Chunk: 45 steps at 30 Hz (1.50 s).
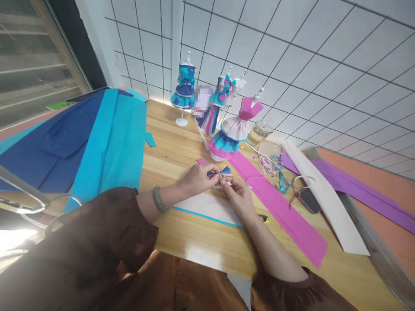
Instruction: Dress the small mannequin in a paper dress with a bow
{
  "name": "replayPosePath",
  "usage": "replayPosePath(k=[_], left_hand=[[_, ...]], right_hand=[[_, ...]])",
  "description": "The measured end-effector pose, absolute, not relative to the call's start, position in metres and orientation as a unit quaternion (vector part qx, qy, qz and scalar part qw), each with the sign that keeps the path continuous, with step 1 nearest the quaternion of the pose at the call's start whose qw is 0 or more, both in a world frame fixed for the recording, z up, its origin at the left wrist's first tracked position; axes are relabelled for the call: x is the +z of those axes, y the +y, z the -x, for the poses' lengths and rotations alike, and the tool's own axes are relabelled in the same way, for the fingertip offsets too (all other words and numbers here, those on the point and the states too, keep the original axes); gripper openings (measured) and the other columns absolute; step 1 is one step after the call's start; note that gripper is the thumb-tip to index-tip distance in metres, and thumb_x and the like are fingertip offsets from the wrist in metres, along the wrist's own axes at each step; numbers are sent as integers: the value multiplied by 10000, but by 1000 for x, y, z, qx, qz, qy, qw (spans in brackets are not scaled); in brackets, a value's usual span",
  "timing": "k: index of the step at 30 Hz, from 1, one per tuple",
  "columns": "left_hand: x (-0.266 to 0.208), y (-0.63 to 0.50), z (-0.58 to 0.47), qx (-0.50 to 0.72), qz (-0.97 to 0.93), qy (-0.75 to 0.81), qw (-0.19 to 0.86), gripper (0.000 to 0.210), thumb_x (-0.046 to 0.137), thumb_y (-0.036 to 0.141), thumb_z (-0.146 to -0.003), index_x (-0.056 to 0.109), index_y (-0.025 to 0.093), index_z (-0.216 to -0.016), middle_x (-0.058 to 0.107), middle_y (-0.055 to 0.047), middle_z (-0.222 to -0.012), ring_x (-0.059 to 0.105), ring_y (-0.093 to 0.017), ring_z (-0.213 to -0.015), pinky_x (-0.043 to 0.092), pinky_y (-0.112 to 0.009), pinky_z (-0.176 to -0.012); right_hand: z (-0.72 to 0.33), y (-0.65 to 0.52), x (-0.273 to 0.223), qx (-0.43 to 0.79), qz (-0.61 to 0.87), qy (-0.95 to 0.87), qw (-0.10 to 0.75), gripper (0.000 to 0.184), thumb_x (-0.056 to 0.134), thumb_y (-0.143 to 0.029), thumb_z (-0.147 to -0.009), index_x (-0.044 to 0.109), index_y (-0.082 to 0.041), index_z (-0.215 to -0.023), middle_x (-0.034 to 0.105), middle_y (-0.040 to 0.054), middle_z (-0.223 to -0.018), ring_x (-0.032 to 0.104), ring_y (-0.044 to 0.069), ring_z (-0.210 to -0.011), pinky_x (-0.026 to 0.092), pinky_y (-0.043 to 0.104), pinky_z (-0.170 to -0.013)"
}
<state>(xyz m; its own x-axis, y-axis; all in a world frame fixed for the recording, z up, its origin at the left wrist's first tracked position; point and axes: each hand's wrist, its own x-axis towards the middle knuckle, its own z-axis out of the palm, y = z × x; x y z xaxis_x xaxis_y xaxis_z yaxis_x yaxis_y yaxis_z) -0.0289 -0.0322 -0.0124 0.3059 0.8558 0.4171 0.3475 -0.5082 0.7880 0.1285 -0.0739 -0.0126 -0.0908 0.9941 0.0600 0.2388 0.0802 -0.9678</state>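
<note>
Left grip (198, 178) and right grip (240, 195) are pinching the striped pleated piece (225, 171) above the surface (207, 250), inward of its near edge. Likely light, soft and crease-prone, it is calling for holding at the gathered middle.

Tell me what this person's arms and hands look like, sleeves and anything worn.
Loose brown sleeves stop short of the wrists, the right one gathered at its edge. The left hand has a round grey-green bangle at the wrist; the right hand has none. Neither wears a glove.
</note>
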Motion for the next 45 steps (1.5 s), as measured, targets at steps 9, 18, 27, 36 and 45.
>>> replayPosePath(k=[9,18,27,36,45], left_hand=[[-17,-33,26,434,-748,390,316,136,549,247,-771,647,169,-824,695,-21,-822,630,-135,-759,481,-211,-672],[-16,-34,25,431,-736,392,345,162,565,277,-765,652,157,-832,692,-32,-827,627,-140,-758,491,-226,-686],[-14,-36,24,433,-727,380,373,152,562,253,-769,654,148,-829,689,-34,-807,627,-140,-757,498,-226,-692],[-16,-35,22,433,-694,361,448,194,567,302,-779,639,130,-834,683,-49,-819,627,-144,-772,491,-230,-704],[-14,-33,23,426,-656,332,527,245,605,332,-756,632,102,-835,667,-67,-822,618,-133,-753,488,-228,-692]], right_hand=[[-127,-74,-10,430,521,-588,445,303,596,-476,-763,629,-176,-789,501,-30,-549,398,92,-470,300,224,-461],[-126,-75,-6,412,524,-594,451,288,578,-455,-781,618,-174,-732,489,-26,-548,385,96,-477,292,231,-467],[-126,-73,-8,403,530,-586,462,295,590,-466,-770,627,-175,-733,513,-20,-559,405,103,-482,292,235,-471],[-126,-73,-8,395,531,-593,459,331,580,-488,-771,605,-166,-696,474,-23,-547,363,92,-485,271,228,-467],[-128,-72,-9,400,526,-586,468,356,572,-488,-784,552,-175,-615,454,-35,-525,356,93,-485,265,232,-476]])
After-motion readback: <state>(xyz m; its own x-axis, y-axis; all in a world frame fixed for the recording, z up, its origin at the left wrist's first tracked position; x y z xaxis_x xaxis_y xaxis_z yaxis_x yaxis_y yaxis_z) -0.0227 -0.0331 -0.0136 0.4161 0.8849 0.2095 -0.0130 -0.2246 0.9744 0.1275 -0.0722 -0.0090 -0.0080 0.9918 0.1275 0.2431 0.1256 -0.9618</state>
